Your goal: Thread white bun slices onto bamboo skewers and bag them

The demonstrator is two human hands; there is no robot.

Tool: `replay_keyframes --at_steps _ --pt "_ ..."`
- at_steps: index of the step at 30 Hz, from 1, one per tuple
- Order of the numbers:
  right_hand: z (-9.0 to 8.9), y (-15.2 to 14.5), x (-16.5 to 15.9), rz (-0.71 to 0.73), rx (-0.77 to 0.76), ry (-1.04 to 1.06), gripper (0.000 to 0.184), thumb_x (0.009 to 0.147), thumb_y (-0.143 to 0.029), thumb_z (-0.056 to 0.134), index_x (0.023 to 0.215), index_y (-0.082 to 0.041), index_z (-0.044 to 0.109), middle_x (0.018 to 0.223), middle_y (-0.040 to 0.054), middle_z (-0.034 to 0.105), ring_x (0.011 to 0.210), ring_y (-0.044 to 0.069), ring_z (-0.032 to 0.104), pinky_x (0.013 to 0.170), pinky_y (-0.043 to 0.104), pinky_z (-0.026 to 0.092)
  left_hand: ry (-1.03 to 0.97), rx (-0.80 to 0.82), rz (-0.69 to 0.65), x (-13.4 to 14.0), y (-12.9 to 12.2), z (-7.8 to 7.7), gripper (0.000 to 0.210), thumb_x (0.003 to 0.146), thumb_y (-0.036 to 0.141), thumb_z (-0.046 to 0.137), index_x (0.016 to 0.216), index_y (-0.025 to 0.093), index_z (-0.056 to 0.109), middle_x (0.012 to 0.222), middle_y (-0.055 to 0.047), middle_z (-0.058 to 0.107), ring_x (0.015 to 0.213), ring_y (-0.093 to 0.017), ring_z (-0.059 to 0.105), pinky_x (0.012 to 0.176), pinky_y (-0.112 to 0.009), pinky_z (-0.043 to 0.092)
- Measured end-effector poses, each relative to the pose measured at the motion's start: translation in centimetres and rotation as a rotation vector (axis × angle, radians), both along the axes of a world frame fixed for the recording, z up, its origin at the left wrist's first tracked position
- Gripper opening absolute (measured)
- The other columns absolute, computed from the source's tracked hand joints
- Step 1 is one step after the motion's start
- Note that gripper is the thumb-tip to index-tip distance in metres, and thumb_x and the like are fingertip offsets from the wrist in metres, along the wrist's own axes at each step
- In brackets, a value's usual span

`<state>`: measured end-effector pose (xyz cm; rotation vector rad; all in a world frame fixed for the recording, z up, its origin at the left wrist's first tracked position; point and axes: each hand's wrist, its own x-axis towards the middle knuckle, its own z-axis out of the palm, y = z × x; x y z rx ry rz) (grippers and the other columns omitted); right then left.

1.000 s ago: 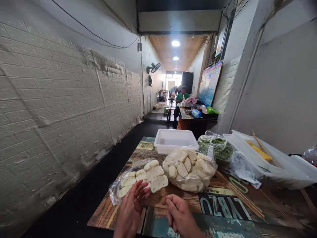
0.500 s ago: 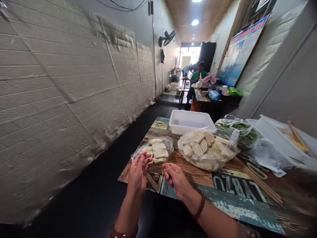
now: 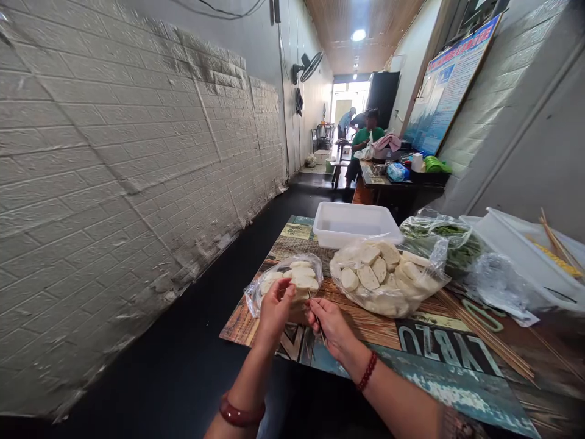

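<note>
My left hand (image 3: pixel 275 308) reaches over a clear plastic bag (image 3: pixel 252 299) of pale, thick oval slices (image 3: pixel 304 281) that look like spongy dough or cake. Its fingers are curved, with thumb and index apart, and no slice is plainly seen in them; part of the hand's inner side is hidden. My right hand (image 3: pixel 329 326) pinches a thin wooden skewer (image 3: pixel 321 332), its tip pointing up towards the slices beside my left fingers. To the right lies a fuller clear bag (image 3: pixel 388 302) of similar slices.
Behind the bags stands a white plastic tub (image 3: pixel 356 222). At right are a bag of green leaves (image 3: pixel 441 241), a crumpled clear bag (image 3: pixel 498 277), a white bin (image 3: pixel 525 250) and loose skewers (image 3: pixel 493 341). A person in green (image 3: pixel 365 137) sits at a farther table.
My left hand has moved right and slightly up, closer to the skewer, and its palm has turned downward. My right hand keeps its pinch on the skewer, nearly in place.
</note>
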<state>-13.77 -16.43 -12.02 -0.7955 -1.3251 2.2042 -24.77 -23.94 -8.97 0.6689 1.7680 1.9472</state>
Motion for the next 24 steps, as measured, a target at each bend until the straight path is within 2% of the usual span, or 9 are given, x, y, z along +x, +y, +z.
replay_keyframes --at_steps 4,8,10,12,14,15,18,21,24 --pt "-0.3 0.3 -0.1 0.050 0.118 -0.050 0.044 0.073 -0.061 0.064 0.075 -0.018 0.056 0.048 -0.0089 0.053 0.031 0.004 0.039 0.032 0.015 0.027 0.398 -0.167 -0.162 0.2 0.4 -0.8 0.027 0.079 0.033 0.065 0.101 0.021 0.075 0.093 -0.008 0.071 0.087 -0.022 0.063 0.081 -0.032 0.046" --pt "-0.3 1.3 1.1 0.142 0.312 -0.096 0.038 0.078 -0.052 0.062 0.063 -0.018 0.058 0.043 -0.0067 0.054 0.030 0.007 0.044 0.033 0.016 0.028 0.535 -0.256 -0.309 0.6 0.4 -0.6 0.024 0.082 0.031 0.060 0.096 0.023 0.078 0.094 -0.009 0.073 0.094 -0.026 0.064 0.088 -0.035 0.044" --pt "-0.1 2.1 2.1 0.126 0.438 -0.116 0.035 0.079 -0.045 0.064 0.056 -0.019 0.059 0.040 -0.0064 0.053 0.031 0.008 0.044 0.035 0.018 0.031 0.547 -0.285 -0.324 0.8 0.5 -0.4 0.023 0.082 0.031 0.060 0.092 0.023 0.078 0.094 -0.009 0.074 0.093 -0.027 0.064 0.087 -0.035 0.044" --pt "0.1 2.9 2.9 0.050 0.561 -0.120 0.027 0.082 -0.038 0.063 0.063 -0.019 0.065 0.048 -0.0035 0.060 0.038 0.011 0.050 0.043 0.022 0.039 0.530 -0.297 -0.341 1.0 0.7 -0.2 0.021 0.080 0.031 0.061 0.088 0.023 0.079 0.092 -0.009 0.075 0.091 -0.027 0.065 0.085 -0.034 0.045" --pt "0.3 3.6 3.3 -0.042 0.665 -0.106 0.017 0.084 -0.033 0.061 0.084 -0.021 0.073 0.074 0.0024 0.072 0.060 0.017 0.062 0.060 0.028 0.050 0.495 -0.292 -0.349 1.1 1.0 -0.2 0.018 0.077 0.030 0.063 0.082 0.023 0.079 0.088 -0.008 0.076 0.086 -0.026 0.066 0.081 -0.033 0.045" --pt "0.4 3.8 3.2 -0.077 0.707 -0.095 0.019 0.084 -0.030 0.060 0.095 -0.022 0.073 0.089 0.0051 0.074 0.075 0.020 0.065 0.072 0.032 0.052 0.477 -0.288 -0.347 1.2 1.2 -0.3 0.017 0.076 0.029 0.064 0.079 0.023 0.079 0.084 -0.008 0.076 0.083 -0.026 0.066 0.080 -0.032 0.046" --pt "0.2 4.3 2.2 -0.123 0.793 -0.064 0.032 0.083 -0.024 0.060 0.113 -0.022 0.071 0.115 0.0086 0.069 0.100 0.024 0.062 0.095 0.039 0.046 0.435 -0.278 -0.286 1.0 1.7 -0.7 0.014 0.073 0.026 0.063 0.070 0.022 0.077 0.074 -0.007 0.075 0.075 -0.024 0.066 0.076 -0.032 0.047" --pt "-0.3 4.7 0.5 -0.144 0.819 -0.059 0.036 0.082 -0.023 0.060 0.116 -0.020 0.071 0.116 0.0098 0.068 0.099 0.024 0.062 0.097 0.041 0.045 0.383 -0.261 -0.212 0.6 1.9 -1.1 0.013 0.070 0.024 0.063 0.068 0.021 0.076 0.073 -0.006 0.075 0.074 -0.024 0.066 0.075 -0.032 0.047" --pt "-0.9 5.4 -1.1 -0.172 0.803 -0.069 0.033 0.080 -0.025 0.064 0.111 -0.022 0.074 0.114 0.0089 0.068 0.100 0.026 0.061 0.099 0.044 0.044 0.328 -0.239 -0.176 0.1 1.8 -1.3 0.013 0.069 0.028 0.065 0.069 0.019 0.076 0.073 -0.006 0.075 0.075 -0.024 0.066 0.072 -0.031 0.048"
